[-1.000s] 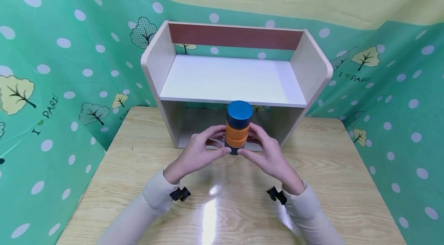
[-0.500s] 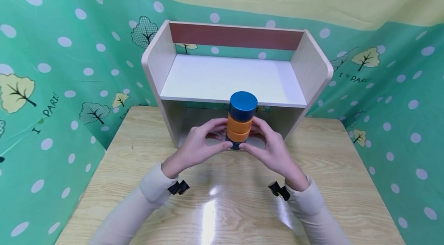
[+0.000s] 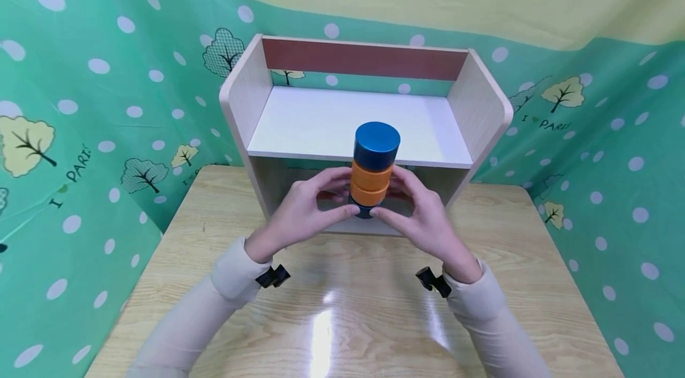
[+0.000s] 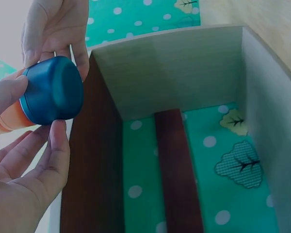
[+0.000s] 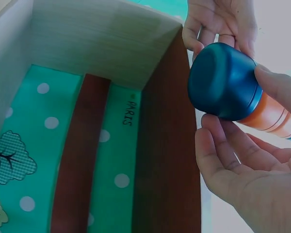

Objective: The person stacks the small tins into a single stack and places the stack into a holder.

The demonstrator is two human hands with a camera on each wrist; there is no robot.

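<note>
Held upright between both hands is a cylindrical blue-and-orange bottle (image 3: 371, 179), with a blue top, grooved orange bands and a dark blue lower end. My left hand (image 3: 302, 208) grips its left side, thumb low on the front and fingers behind. From the right, my right hand (image 3: 423, 217) grips it the same way, the two thumbs close together. In the head view the blue top overlaps the upper board of a wooden shelf unit (image 3: 350, 122). A rounded dark blue end of the bottle (image 4: 56, 92) faces the left wrist camera, with fingertips of both hands around it.
The two-tier shelf unit has tall side panels (image 3: 481, 107) and a reddish-brown back rail (image 3: 366, 60). It stands at the back of a wooden table (image 3: 257, 318). A green dotted curtain (image 3: 107, 128) hangs behind and at both sides.
Both hands have raised the bottle from in front of the lower tier, so its top now overlaps the upper board. The shelf unit has not moved.
</note>
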